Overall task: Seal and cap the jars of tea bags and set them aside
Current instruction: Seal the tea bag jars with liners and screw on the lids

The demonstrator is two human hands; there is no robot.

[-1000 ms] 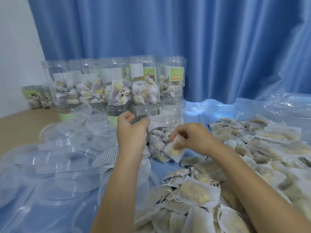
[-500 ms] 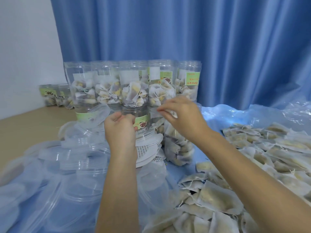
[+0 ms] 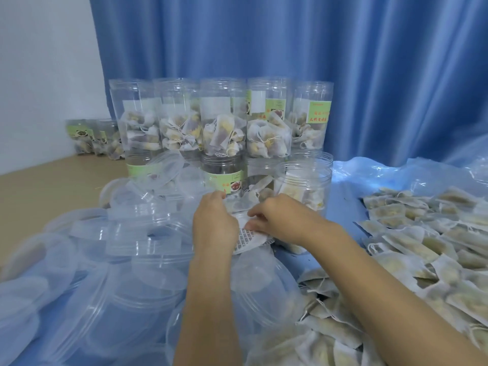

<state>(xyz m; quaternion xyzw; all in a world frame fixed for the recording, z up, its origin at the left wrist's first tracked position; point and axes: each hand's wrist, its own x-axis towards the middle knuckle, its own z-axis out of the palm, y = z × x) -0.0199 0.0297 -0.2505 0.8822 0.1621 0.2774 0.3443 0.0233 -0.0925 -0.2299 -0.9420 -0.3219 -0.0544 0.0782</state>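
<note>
In the head view, the left hand (image 3: 215, 224) and right hand (image 3: 284, 220) met at a small stack of printed seal discs (image 3: 249, 239), fingers curled and pinching its edges, just near of an open jar (image 3: 303, 186) holding tea bags. The discs looked thin, light and floppy, likely to cling together; peeling one off by its rim seemed wisest. Clear caps (image 3: 148, 241) lay heaped at the left.
</note>
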